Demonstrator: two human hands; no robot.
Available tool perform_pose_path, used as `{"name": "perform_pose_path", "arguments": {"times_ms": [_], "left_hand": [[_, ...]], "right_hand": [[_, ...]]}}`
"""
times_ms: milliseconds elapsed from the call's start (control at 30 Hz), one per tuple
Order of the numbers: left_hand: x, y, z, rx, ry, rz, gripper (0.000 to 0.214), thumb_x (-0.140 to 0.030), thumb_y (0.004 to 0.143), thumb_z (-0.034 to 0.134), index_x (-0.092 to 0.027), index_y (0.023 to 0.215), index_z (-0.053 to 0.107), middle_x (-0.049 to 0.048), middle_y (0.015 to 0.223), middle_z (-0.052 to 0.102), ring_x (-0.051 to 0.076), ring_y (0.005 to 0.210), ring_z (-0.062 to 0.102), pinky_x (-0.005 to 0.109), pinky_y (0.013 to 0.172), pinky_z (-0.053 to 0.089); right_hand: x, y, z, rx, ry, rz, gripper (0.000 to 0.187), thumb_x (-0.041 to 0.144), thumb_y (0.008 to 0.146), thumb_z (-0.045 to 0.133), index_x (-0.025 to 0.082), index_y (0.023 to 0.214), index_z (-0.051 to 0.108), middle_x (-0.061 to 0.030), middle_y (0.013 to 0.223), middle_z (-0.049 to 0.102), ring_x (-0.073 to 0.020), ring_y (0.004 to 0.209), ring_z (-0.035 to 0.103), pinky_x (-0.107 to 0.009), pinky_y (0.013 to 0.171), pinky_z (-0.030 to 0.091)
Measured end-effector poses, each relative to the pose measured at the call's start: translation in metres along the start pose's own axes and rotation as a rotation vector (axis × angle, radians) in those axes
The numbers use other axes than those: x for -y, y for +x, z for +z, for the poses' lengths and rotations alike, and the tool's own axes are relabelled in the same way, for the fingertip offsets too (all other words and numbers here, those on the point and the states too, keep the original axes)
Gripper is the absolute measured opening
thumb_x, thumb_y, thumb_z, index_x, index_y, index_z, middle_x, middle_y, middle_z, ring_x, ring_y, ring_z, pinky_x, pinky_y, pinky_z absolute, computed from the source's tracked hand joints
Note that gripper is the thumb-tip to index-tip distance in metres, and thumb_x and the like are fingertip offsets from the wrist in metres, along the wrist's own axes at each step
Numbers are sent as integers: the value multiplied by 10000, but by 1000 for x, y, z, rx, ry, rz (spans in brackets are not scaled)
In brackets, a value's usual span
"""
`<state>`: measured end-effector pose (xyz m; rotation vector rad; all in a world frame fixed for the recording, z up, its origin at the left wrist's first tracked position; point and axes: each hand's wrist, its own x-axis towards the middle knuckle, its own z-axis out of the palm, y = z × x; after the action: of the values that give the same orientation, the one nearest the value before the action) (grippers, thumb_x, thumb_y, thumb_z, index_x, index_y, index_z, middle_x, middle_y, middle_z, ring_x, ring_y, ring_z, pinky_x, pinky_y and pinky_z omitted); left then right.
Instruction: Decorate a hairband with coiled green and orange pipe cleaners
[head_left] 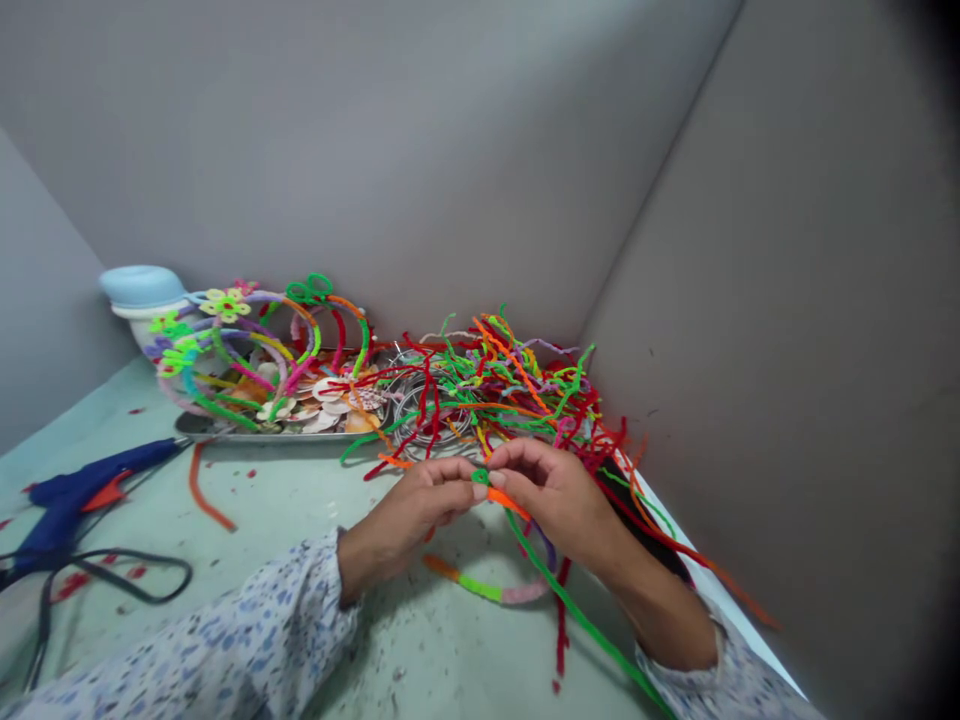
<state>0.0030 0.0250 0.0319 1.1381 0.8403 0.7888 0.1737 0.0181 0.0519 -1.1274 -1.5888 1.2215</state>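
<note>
My left hand (435,492) pinches a small curl of green pipe cleaner (481,477) between thumb and fingertips. Opposite it, my right hand (559,500) is closed at the same spot, its thumb against the curl. From there the long green tail (581,610) runs down toward the lower right. Under the fingers shows the orange end of a fuzzy wrapped headband (480,588), which curves below through purple, pink, yellow-green and orange sections. Part of the headband is hidden behind my right hand.
Behind the hands lies a tangled heap of pipe cleaners (517,375) with wire hoops (427,410). To the left, a metal tray (247,436) holds shells, with finished flower headbands (225,305) over it. A blue glue gun (97,475), its cord and a white bottle (142,290) stand farther left.
</note>
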Motion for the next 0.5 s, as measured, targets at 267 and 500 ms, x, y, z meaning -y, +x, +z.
{"name": "perform_pose_path", "arguments": {"times_ms": [267, 500], "left_hand": [[-5, -1, 0, -69, -26, 51, 158, -266, 684, 680, -154, 624, 586, -61, 524, 436, 70, 510, 321, 227, 511, 228], [-4, -1, -2, -68, 47, 54, 156, -274, 700, 676, -152, 638, 602, -57, 530, 442, 65, 504, 321, 220, 504, 232]], "right_hand": [[8, -1, -6, 14, 18, 71, 148, 306, 765, 616, 198, 867, 621, 33, 703, 576, -82, 584, 489, -206, 550, 393], [17, -3, -21, 190, -128, 189, 146, 302, 798, 559, 174, 759, 617, 59, 568, 435, -63, 483, 349, -188, 443, 259]]}}
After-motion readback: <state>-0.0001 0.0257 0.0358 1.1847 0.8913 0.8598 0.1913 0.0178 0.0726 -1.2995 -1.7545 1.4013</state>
